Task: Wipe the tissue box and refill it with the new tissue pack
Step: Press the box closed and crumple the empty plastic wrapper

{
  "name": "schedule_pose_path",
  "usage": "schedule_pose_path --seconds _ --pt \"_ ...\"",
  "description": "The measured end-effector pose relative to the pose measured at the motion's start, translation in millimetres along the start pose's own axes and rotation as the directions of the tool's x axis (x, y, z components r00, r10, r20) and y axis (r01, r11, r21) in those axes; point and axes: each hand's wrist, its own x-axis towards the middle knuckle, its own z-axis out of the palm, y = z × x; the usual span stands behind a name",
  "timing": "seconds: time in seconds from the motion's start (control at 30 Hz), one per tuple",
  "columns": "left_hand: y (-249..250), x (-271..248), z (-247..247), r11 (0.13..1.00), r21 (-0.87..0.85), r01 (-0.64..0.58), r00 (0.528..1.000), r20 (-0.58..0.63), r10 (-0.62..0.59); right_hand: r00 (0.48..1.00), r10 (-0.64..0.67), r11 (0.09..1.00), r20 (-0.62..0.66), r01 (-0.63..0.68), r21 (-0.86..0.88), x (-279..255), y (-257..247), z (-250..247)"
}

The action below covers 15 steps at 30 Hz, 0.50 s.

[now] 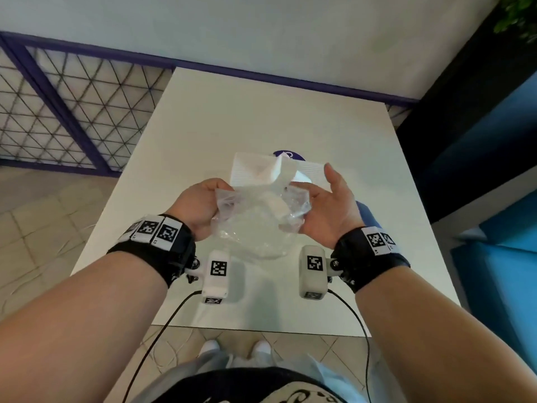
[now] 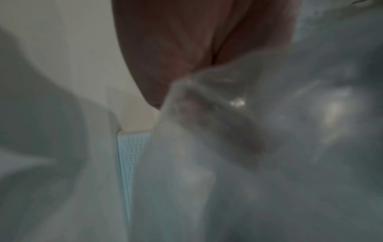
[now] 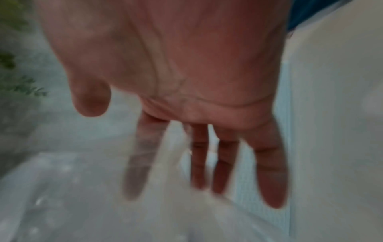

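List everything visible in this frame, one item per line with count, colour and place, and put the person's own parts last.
plastic wrapper: one, clear, crumpled, held between both hands above the table
tissue stack: one, white, on the table behind the wrapper, top sheet lifted
purple item: one, mostly hidden behind the tissue stack
table: one, white, in front of the person
mesh fence: one, purple frame, left
plant: one, green, top right corner
left hand: grips the wrapper's left edge
right hand: fingers straight against the wrapper's right side
wrist cameras: two, white
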Motion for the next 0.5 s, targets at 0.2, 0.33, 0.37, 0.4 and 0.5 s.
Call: schedule_pose_path --seconds 0.2,0.33,0.37,0.4,0.5 --pt "-1 3 10 0.953 -0.297 0.057 0.997 -0.025 -0.067 0.99 -0.124 0.912 -0.067 0.087 -0.4 -11 5 -5" --pt "-4 4 15 0.923 -0.317 0.218 0.97 0.171 -0.171 0.967 -0.24 0.841 -0.086 0.163 -0.516 -20 -5 -8" --pt "-5 5 16 0.943 -0.223 0.248 0.956 0.216 -0.2 0.959 -0.269 0.818 -0.091 0.178 -0.547 -21 -6 -9" --pt "-6 5 20 0.964 -0.113 0.241 0.949 0.237 -0.209 0.947 -0.303 0.789 -0.106 0.187 -0.586 -21 -7 -9" --pt "-6 1 29 0.982 0.098 0.163 0.956 0.229 -0.182 0.909 -0.386 0.713 -0.157 0.187 -0.675 -21 -8 -12"
